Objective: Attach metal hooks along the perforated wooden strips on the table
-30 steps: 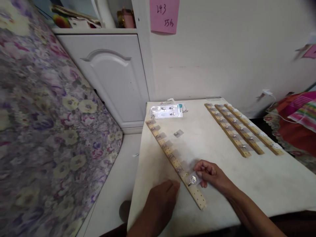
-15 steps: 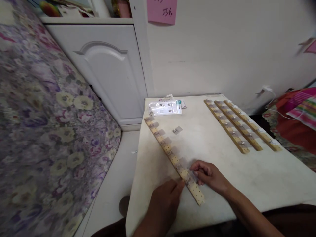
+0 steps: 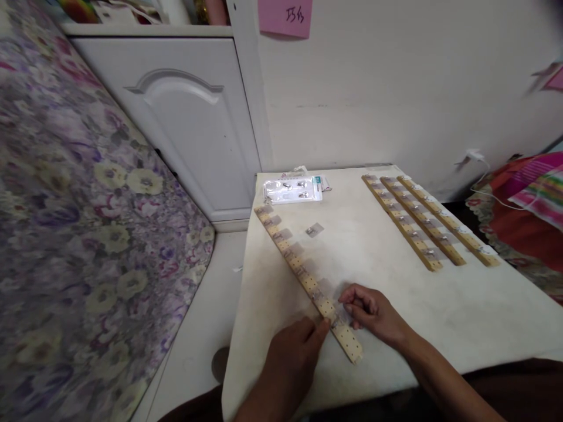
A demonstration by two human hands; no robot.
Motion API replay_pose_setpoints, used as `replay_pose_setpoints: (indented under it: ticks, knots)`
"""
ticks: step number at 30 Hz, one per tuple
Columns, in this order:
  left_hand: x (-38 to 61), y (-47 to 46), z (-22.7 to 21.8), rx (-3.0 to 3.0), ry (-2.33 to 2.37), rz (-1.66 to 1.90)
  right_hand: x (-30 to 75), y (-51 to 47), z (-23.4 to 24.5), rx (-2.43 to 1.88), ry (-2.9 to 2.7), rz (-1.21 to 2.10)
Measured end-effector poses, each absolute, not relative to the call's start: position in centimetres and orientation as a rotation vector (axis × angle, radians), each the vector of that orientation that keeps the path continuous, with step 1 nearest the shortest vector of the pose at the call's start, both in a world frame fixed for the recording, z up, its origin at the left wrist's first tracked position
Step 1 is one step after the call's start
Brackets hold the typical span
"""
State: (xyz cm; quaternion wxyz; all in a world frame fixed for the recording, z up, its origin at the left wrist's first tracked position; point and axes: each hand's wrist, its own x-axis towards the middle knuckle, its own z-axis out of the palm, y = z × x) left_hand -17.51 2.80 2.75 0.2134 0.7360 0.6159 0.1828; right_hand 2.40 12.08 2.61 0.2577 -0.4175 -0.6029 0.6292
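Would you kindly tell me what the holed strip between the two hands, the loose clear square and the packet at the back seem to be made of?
Holed strip: probably wood or bamboo, matte, from its pale yellow colour.
Loose clear square: likely thin, smooth plastic, being see-through; the glint on its fitting suggests polished metal.
Packet: apparently glossy clear plastic, given its bright reflections.

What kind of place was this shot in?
Probably a room in a home, not a factory floor: a floral curtain or cover at the left, a white panelled cabinet, and colourful fabric at the right.
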Motion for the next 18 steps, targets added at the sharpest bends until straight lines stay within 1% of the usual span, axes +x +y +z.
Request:
replay_pose_setpoints:
  ticks: [9, 18]
  knots:
    - [-17.46, 2.79, 2.60, 2.000, 1.711, 0.572, 2.33, 12.13, 2.83, -1.136, -1.663, 1.696]
    - [-17.42, 2.83, 2.44, 2.077, 1.688, 0.664, 2.54, 12.11, 2.41, -1.119, -1.673, 1.690]
